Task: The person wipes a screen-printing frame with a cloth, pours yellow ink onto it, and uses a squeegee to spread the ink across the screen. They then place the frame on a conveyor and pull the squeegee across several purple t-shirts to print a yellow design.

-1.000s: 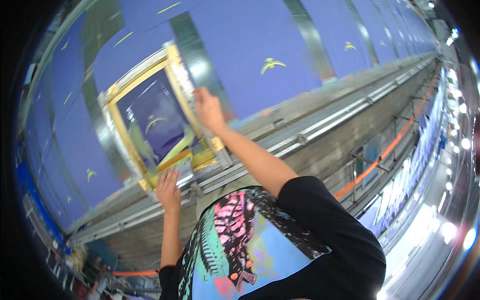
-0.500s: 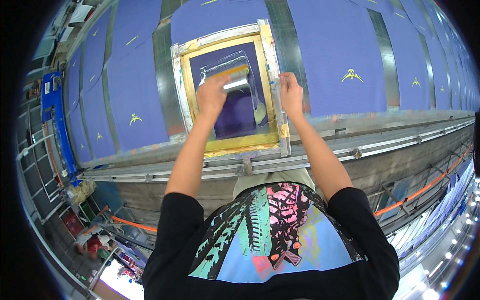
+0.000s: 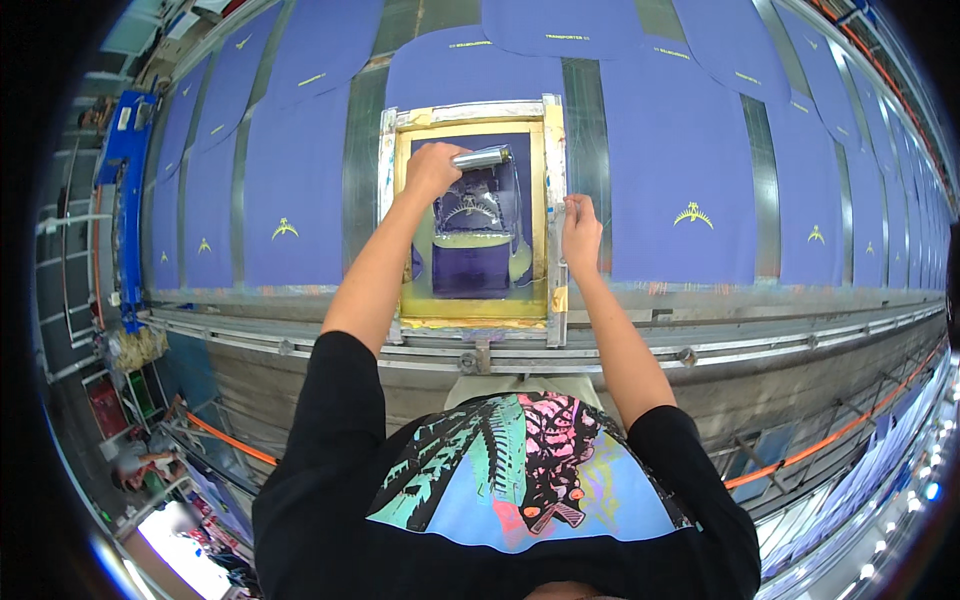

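Note:
My left hand (image 3: 434, 172) is closed around a squeegee (image 3: 482, 158) with a shiny metal handle, near the far end of a screen-printing frame (image 3: 388, 165). Its blade is hard to make out. On the dark mesh (image 3: 470, 272) just nearer to me, a winged, curved design shows in wet ink, and a pale ink band (image 3: 470, 240) runs across below it. Pale ink smears (image 3: 521, 262) lie along the right side. My right hand (image 3: 582, 238) has its fingers curled at the frame's right rail, gripping its outer edge. Beneath the frame lies a purple-blue fabric piece (image 3: 470, 75).
More purple-blue fabric pieces (image 3: 680, 150), several with yellow prints, line the long table on both sides. A metal rail (image 3: 640, 337) runs along the table's near edge. Blue equipment (image 3: 125, 190) stands at the left. Orange bars (image 3: 790, 462) show below, and people (image 3: 150, 465) are at lower left.
My left hand and the squeegee have moved farther up the screen, uncovering the design and an ink band. My right hand stays at the right rail. The whole view has shifted slightly.

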`<state>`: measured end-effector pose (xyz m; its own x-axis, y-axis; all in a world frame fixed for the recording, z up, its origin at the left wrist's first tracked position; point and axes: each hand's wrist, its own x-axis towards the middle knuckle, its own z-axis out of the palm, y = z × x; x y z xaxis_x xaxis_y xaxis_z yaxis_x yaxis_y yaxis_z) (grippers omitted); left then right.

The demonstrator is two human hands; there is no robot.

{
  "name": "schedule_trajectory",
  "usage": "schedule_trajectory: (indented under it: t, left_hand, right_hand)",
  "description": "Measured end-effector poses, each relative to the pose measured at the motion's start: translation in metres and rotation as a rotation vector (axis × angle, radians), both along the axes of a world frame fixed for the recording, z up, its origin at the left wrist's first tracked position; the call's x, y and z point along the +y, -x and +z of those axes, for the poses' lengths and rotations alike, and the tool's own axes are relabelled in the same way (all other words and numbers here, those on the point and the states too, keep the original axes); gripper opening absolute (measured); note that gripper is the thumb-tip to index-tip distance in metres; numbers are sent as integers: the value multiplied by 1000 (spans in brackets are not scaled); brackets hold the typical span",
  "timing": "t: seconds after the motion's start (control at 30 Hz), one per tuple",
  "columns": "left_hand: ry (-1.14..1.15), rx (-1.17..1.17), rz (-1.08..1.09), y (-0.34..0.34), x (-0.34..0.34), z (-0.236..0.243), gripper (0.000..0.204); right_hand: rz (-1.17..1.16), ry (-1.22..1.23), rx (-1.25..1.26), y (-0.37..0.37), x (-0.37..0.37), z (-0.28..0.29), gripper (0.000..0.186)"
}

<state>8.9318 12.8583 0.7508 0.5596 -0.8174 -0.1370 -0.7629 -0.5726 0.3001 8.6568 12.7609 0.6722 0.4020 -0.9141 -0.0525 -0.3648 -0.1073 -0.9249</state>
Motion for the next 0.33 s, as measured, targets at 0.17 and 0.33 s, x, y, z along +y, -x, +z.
schedule_trajectory:
  t: [0.17,0.33]
  left_hand:
    - [55,-54,-22,38,32,-31,43]
    - [106,-100,-58,96,104,-33,49]
  right_hand:
    - [-4,25,15,2,2,-3,16]
    - [12,5,-11,-3,9,-7,15]
